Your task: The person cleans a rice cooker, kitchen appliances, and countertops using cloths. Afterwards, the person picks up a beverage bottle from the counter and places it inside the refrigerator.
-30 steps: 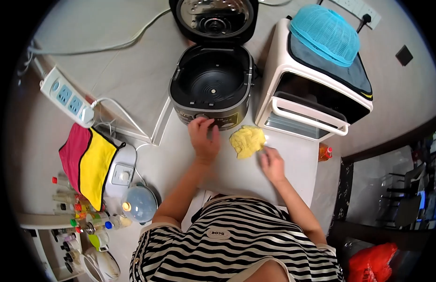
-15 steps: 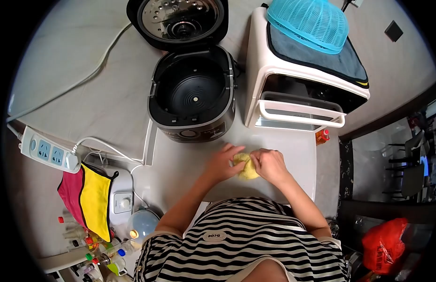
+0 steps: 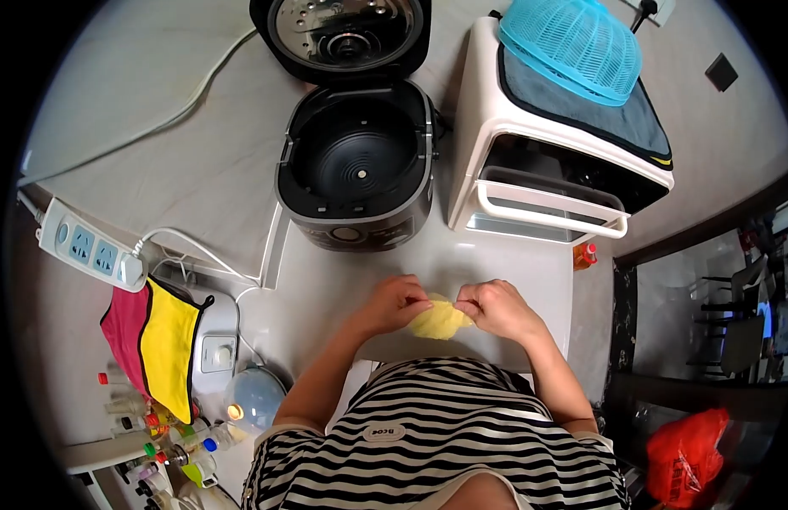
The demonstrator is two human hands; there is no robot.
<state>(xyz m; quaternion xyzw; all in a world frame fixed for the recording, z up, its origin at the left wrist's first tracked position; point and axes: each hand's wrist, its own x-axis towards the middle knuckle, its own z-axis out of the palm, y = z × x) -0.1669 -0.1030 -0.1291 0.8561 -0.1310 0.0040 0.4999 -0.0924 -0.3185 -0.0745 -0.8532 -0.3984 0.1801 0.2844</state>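
A yellow cloth (image 3: 439, 320) hangs between my two hands over the near part of the counter. My left hand (image 3: 395, 303) pinches its left upper edge between thumb and fingers. Its right upper edge is gripped by my right hand (image 3: 498, 309), with the fingers curled in. The cloth is crumpled and spread a little below the fingertips. Just beyond my hands stands a rice cooker (image 3: 360, 223) with its lid (image 3: 347, 38) raised. Inside, its dark cavity shows a heating plate with no inner pot.
A white oven (image 3: 474, 144) with its door partly down stands at the right, under a blue mesh cover (image 3: 572, 51). On the left are a power strip (image 3: 92, 246), a red-and-yellow cloth (image 3: 160, 340) and several bottles (image 3: 173, 450). A red bag (image 3: 687, 459) is at lower right.
My hands have moved slightly toward my body and the cloth now hangs more spread out below them. My left hand has gone from loose, blurred fingers to a pinch. The view has shifted slightly.
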